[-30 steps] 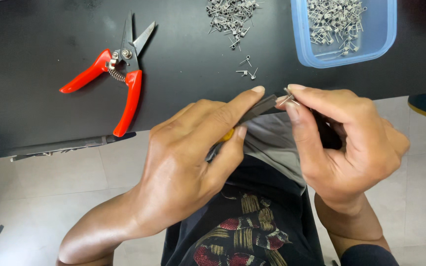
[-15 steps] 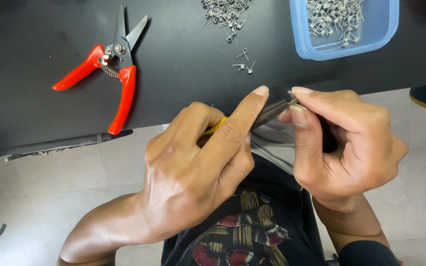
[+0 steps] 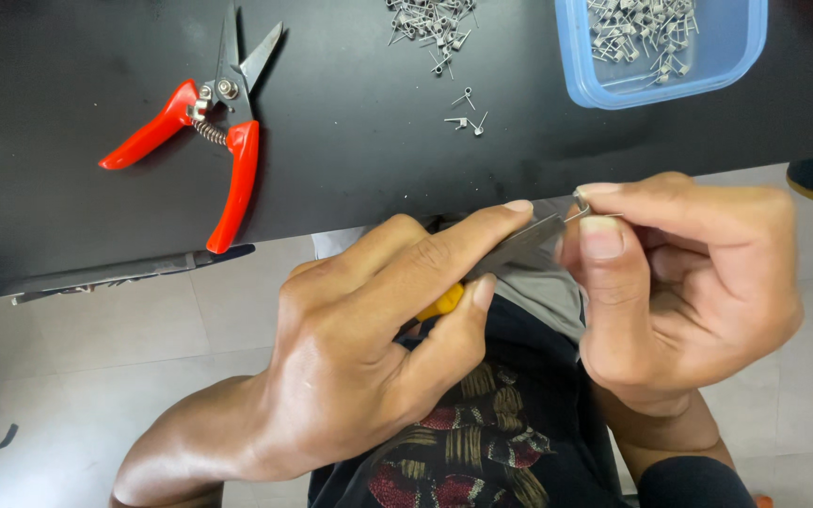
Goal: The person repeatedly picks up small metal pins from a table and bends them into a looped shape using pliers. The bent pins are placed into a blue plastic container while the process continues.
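Observation:
My left hand grips a slim metal tool with a yellow handle, index finger laid along its grey blade. The blade tip meets a small wire coil that my right hand pinches between thumb and forefinger. Both hands hover in front of the black table's near edge, above my lap.
Red-handled snips lie open on the table at the left. A pile of small wire coils sits at the back, with a few loose ones nearer. A blue plastic tub holding several coils stands at the back right.
My left index finger has stretched further along the blade toward the coil. Both hands stay close together in about the same place.

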